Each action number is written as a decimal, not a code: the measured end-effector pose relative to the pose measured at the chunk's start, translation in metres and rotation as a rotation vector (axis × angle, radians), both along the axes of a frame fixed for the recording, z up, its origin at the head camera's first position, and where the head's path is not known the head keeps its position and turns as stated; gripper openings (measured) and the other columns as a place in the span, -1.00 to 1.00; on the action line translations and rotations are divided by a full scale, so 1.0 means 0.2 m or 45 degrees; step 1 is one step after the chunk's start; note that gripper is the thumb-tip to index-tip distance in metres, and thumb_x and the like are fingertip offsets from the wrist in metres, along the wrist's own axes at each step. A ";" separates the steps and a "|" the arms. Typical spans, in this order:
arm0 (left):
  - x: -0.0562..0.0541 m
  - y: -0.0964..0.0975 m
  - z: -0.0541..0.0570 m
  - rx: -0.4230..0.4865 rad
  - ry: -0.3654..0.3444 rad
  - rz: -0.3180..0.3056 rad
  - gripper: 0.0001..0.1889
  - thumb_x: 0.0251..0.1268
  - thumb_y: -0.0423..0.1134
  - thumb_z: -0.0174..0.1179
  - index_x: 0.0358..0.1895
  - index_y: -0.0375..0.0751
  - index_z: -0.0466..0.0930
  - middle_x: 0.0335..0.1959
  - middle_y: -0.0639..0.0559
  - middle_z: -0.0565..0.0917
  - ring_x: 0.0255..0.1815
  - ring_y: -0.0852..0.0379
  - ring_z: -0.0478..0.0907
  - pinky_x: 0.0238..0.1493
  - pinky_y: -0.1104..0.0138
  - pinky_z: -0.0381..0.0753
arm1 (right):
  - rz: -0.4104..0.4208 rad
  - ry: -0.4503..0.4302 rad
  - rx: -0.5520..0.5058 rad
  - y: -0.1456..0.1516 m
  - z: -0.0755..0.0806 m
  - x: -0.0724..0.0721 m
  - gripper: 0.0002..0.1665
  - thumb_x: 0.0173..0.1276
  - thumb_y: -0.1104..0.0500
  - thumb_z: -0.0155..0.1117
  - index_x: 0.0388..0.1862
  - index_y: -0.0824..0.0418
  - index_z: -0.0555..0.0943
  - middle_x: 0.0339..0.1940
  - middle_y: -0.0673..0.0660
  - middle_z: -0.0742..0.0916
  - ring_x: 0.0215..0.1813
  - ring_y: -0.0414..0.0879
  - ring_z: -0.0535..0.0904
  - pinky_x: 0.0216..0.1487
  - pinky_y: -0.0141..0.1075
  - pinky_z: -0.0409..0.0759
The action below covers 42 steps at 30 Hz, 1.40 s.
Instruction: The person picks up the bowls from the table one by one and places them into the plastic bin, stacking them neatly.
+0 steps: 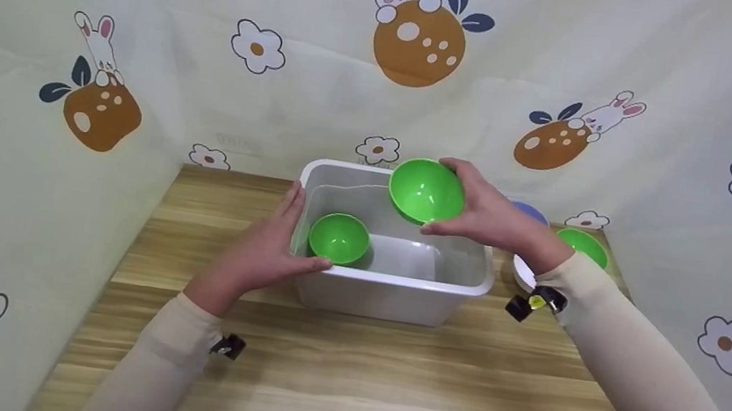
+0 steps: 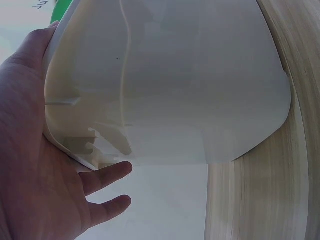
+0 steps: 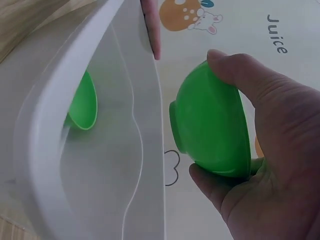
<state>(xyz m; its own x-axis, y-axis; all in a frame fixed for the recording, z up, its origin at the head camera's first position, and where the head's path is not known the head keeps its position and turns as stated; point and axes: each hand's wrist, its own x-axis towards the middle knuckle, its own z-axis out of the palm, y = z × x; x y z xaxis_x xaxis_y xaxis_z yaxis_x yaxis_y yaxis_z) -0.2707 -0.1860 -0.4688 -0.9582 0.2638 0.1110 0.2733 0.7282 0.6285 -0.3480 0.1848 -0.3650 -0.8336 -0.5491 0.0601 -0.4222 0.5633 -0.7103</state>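
Note:
My right hand [image 1: 492,213] holds a green bowl [image 1: 422,196] above the back right part of a white plastic bin [image 1: 381,298], thumb and fingers on opposite sides of the bowl's rim. In the right wrist view this bowl [image 3: 215,125] is tilted on its side, outside facing the bin. A second green bowl [image 1: 339,238] sits upright inside the bin at the left. My left hand [image 1: 261,248] rests against the bin's front left corner, thumb along the front rim and fingers along the left side. Two of its fingers [image 2: 107,177] stretch out straight in the left wrist view.
Right of the bin, partly behind my right forearm, are another green bowl [image 1: 581,245], a blue item [image 1: 530,213] and a white item [image 1: 524,273]. The bin stands on a wood-grain table [image 1: 339,383], with patterned cloth [image 1: 293,108] behind and at both sides.

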 end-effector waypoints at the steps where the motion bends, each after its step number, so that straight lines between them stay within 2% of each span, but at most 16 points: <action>1: 0.00 0.00 0.00 0.001 0.002 -0.001 0.49 0.13 0.54 0.48 0.86 -0.14 -0.25 0.88 -0.13 -0.28 0.78 -0.42 0.01 0.61 -0.38 0.22 | 0.005 -0.005 -0.004 -0.01 0.00 0.00 0.46 0.11 -0.06 0.85 0.78 0.27 0.12 0.57 0.28 0.47 0.47 0.17 0.48 0.51 0.11 0.51; 9: 0.01 0.01 0.01 0.008 0.009 0.007 0.45 0.17 0.43 0.55 0.86 -0.14 -0.24 0.88 -0.12 -0.27 0.79 -0.40 -0.01 0.59 -0.40 0.22 | 0.047 -0.091 -0.042 -0.08 0.00 -0.07 0.41 0.10 0.01 0.86 0.76 0.21 0.15 0.54 0.22 0.48 0.47 0.13 0.46 0.50 0.07 0.51; 14: 0.01 0.01 0.01 0.015 0.004 -0.004 0.46 0.16 0.44 0.54 0.86 -0.15 -0.24 0.88 -0.12 -0.29 0.80 -0.39 -0.05 0.61 -0.39 0.20 | 0.117 -0.047 -0.002 -0.11 -0.01 -0.12 0.39 0.11 0.00 0.85 0.74 0.26 0.17 0.54 0.25 0.48 0.46 0.14 0.46 0.50 0.08 0.51; 20: 0.01 0.00 0.01 0.017 -0.002 0.000 0.46 0.17 0.44 0.54 0.86 -0.13 -0.27 0.88 -0.08 -0.32 0.81 -0.37 -0.10 0.63 -0.38 0.15 | 0.183 -0.038 0.020 -0.15 -0.03 -0.18 0.36 0.11 0.00 0.85 0.74 0.22 0.20 0.53 0.20 0.50 0.46 0.09 0.47 0.48 0.04 0.54; 24: 0.01 0.00 0.00 0.006 -0.002 0.001 0.46 0.17 0.47 0.51 0.86 -0.15 -0.26 0.88 -0.11 -0.29 0.81 -0.38 -0.07 0.61 -0.39 0.19 | 0.226 -0.047 0.008 -0.19 -0.04 -0.22 0.32 0.12 0.04 0.84 0.72 0.20 0.23 0.51 0.17 0.52 0.43 0.06 0.50 0.48 0.01 0.54; 32: 0.01 0.00 0.00 -0.007 -0.013 0.013 0.54 0.04 0.71 0.37 0.87 -0.07 -0.27 0.88 -0.06 -0.32 0.80 -0.38 -0.02 0.59 -0.37 0.26 | 0.284 -0.055 0.044 -0.25 -0.08 -0.28 0.31 0.14 -0.06 0.84 0.72 0.20 0.25 0.48 0.13 0.55 0.41 0.04 0.51 0.45 -0.01 0.55; 38: 0.01 0.00 0.00 -0.006 -0.014 0.009 0.55 0.03 0.73 0.36 0.87 -0.08 -0.27 0.88 -0.04 -0.34 0.79 -0.39 -0.01 0.59 -0.36 0.27 | 0.303 -0.069 0.062 -0.29 -0.11 -0.30 0.28 0.17 -0.01 0.83 0.72 0.19 0.26 0.49 0.14 0.56 0.42 0.04 0.52 0.46 0.00 0.56; 42: 0.01 -0.01 0.00 -0.007 -0.015 0.007 0.54 0.04 0.73 0.35 0.87 -0.09 -0.26 0.88 -0.03 -0.34 0.79 -0.39 0.00 0.58 -0.36 0.29 | 0.321 -0.068 0.077 -0.32 -0.13 -0.32 0.32 0.15 -0.05 0.84 0.74 0.18 0.25 0.50 0.11 0.55 0.43 0.02 0.51 0.48 -0.02 0.54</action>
